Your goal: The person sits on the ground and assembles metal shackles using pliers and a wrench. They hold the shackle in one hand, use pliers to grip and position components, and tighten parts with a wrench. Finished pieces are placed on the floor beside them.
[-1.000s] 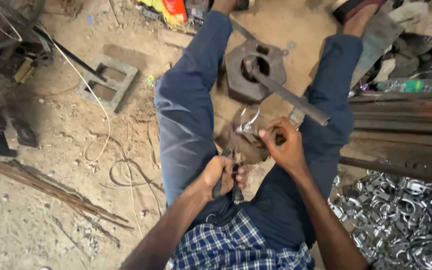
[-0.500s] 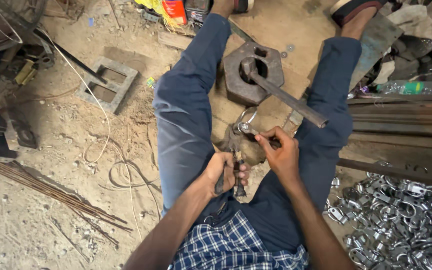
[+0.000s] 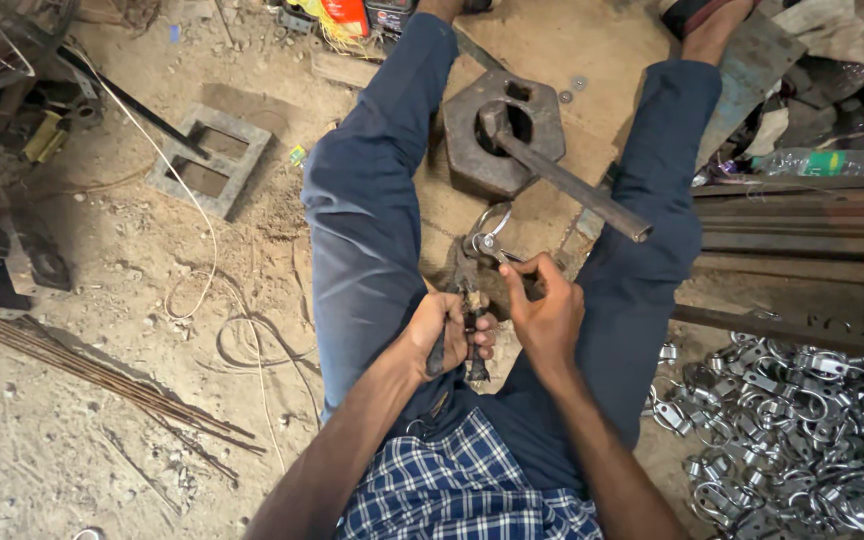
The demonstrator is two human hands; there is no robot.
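I sit on the ground with my legs in blue trousers spread apart. My left hand (image 3: 449,333) grips the dark handles of a pair of pliers (image 3: 470,318), whose jaws hold a shiny round metal clamp ring (image 3: 489,229). My right hand (image 3: 544,306) pinches the clamp's small end just right of the jaws. Both hands are between my thighs.
A heavy hexagonal iron block (image 3: 502,128) with a steel bar (image 3: 574,187) stuck in its hole lies ahead of the hands. A heap of several shiny clamps (image 3: 802,425) fills the right. Steel bars (image 3: 802,210) lie right; a square frame (image 3: 210,158) and thin rods (image 3: 102,375) left.
The view shifted slightly. My right hand slid down from the clamp ring towards the pliers' jaws; my left hand kept its grip on the handles.
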